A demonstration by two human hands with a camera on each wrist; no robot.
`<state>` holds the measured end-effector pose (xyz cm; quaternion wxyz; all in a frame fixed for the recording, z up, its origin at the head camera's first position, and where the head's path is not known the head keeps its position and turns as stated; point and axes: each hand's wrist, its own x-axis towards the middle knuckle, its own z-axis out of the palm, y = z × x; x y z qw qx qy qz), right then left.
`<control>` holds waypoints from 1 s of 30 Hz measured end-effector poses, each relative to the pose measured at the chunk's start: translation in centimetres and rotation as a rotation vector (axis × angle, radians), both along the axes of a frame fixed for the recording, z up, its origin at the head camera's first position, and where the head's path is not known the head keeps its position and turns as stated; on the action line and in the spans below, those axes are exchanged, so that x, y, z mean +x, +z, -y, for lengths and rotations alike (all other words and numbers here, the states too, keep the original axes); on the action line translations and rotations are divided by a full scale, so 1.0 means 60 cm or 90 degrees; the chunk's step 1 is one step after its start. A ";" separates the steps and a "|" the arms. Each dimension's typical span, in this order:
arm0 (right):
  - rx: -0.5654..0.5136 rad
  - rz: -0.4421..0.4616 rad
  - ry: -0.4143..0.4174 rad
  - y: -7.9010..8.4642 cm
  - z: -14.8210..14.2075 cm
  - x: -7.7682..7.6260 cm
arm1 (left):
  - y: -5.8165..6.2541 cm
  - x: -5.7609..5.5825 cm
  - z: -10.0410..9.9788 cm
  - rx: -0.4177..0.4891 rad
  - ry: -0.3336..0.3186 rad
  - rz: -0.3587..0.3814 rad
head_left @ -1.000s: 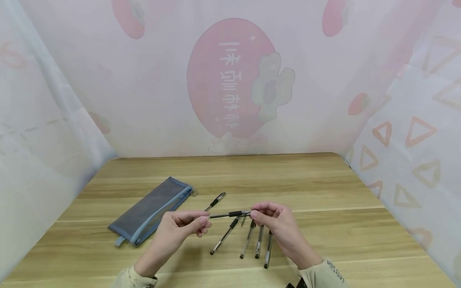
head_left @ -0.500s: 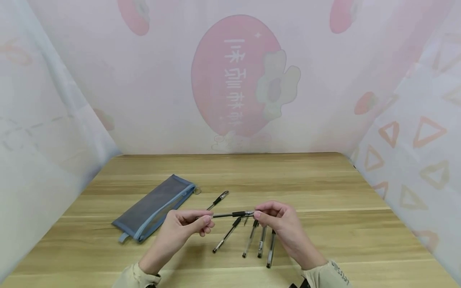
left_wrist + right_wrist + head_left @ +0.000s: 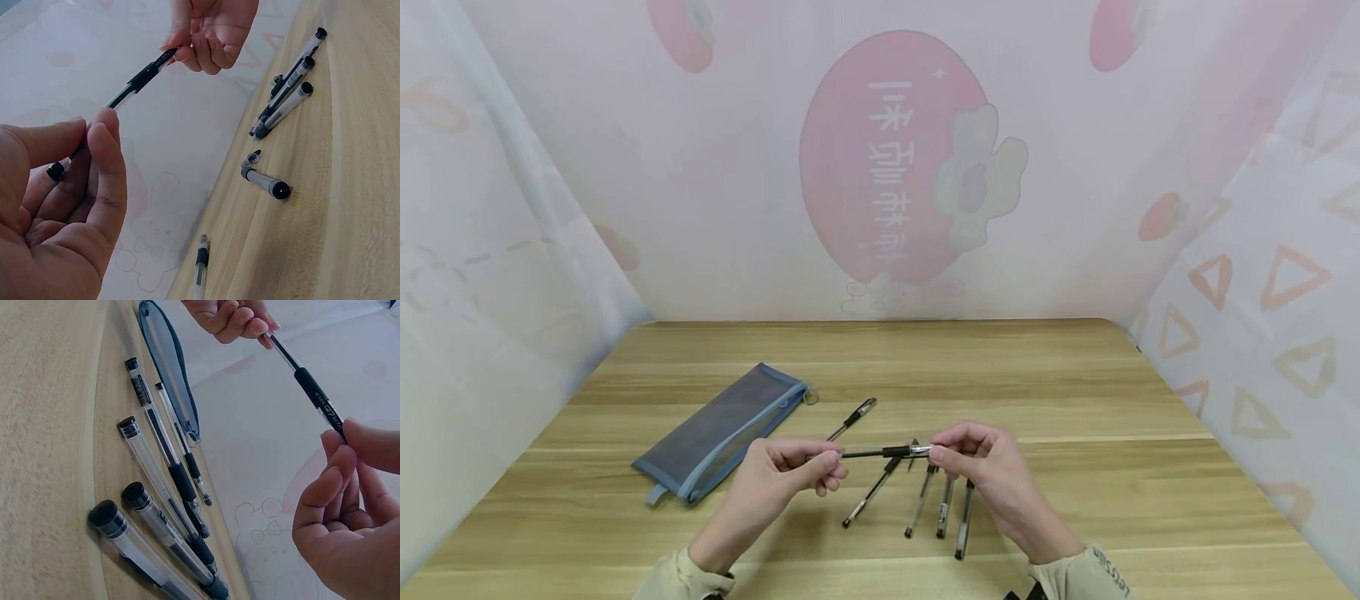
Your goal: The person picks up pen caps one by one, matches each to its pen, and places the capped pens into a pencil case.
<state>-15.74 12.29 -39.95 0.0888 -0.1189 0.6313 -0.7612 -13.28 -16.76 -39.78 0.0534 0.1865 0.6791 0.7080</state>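
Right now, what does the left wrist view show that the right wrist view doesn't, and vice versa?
Only left wrist: the black end of the held pen, poking out past the left hand.
Only right wrist: the blue pouch on the wooden table.
Both: that pen pinched by the left hand and the right hand, loose pens on the table, and the pale backdrop.

The held pen [image 3: 306,381] bears what looks like "G7". The near right sleeve [image 3: 1075,573] seems to read "Letsslim". White characters [image 3: 891,172] on the far backdrop [image 3: 730,208] are unclear
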 end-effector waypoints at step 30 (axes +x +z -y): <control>0.018 -0.026 0.027 -0.006 -0.001 0.001 | -0.003 0.002 0.005 0.002 -0.019 0.048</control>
